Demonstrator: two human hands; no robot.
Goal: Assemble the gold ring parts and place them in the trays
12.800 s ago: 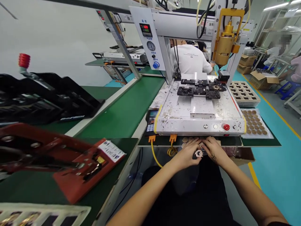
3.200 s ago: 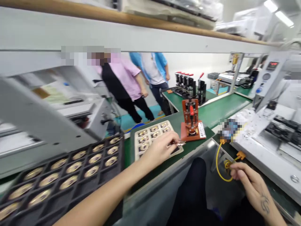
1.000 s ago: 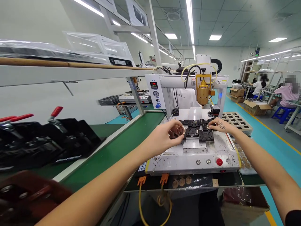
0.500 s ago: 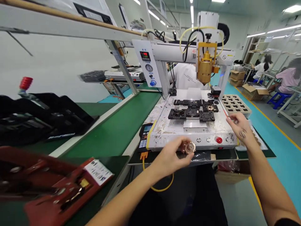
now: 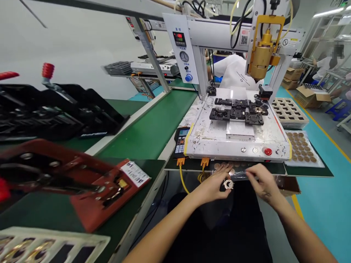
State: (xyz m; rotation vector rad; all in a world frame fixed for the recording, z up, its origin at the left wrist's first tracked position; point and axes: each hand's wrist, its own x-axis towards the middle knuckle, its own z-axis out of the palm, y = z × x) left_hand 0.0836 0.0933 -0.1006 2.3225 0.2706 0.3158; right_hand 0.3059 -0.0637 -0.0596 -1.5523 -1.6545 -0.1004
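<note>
Between the thumb and fingers of my left hand (image 5: 214,185) is a round rose-gold metal part (image 5: 228,184), held in front of the table edge. My right hand (image 5: 263,182) pinches the edge of a clear plastic sheet (image 5: 240,174) with round discs on it, at the front of the table. Behind both hands stands the white machine base (image 5: 208,146), with black fixtures (image 5: 238,112) on top. One more round metal part (image 5: 258,110) sits in the right-hand fixture. The gold dispensing head (image 5: 260,60) hangs above.
A red clamp press (image 5: 93,197) and black clamps (image 5: 63,106) are on the left. A tray with slots (image 5: 290,109) and a sheet of brown discs (image 5: 301,148) lie right of the machine. Yellow cables (image 5: 182,179) hang at the front edge. A person in white (image 5: 236,71) is behind the machine.
My right hand has come down and left from the machine's right side to the plastic sheet; the thin red stick no longer shows in it. The view has shifted. My left hand still holds the metal part.
</note>
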